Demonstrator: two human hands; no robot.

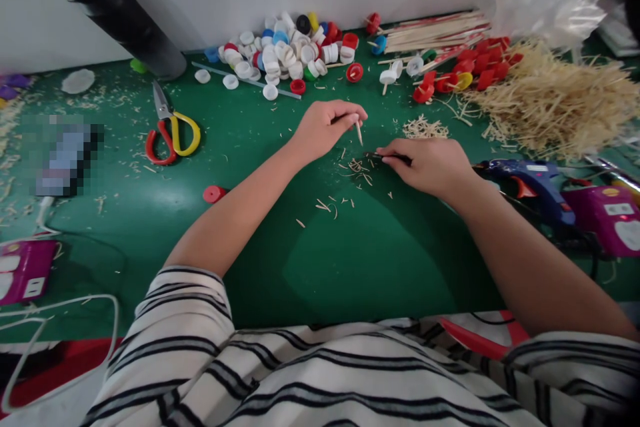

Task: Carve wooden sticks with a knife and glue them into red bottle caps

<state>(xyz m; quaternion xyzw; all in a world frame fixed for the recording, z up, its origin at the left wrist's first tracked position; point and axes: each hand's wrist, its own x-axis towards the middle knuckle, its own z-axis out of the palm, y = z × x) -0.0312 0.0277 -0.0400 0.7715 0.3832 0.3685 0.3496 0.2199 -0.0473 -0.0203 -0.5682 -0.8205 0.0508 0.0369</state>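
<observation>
Just beyond scattered wood shavings (359, 165) on a green table (320, 267), the left hand (327, 127) pinched a short wooden stick (359, 134), narrow end down, while right of the shavings the right hand (433, 163) pinched a mostly hidden dark object (403, 159), and bottle caps (280, 53) lay heaped farther beyond the shavings.
</observation>
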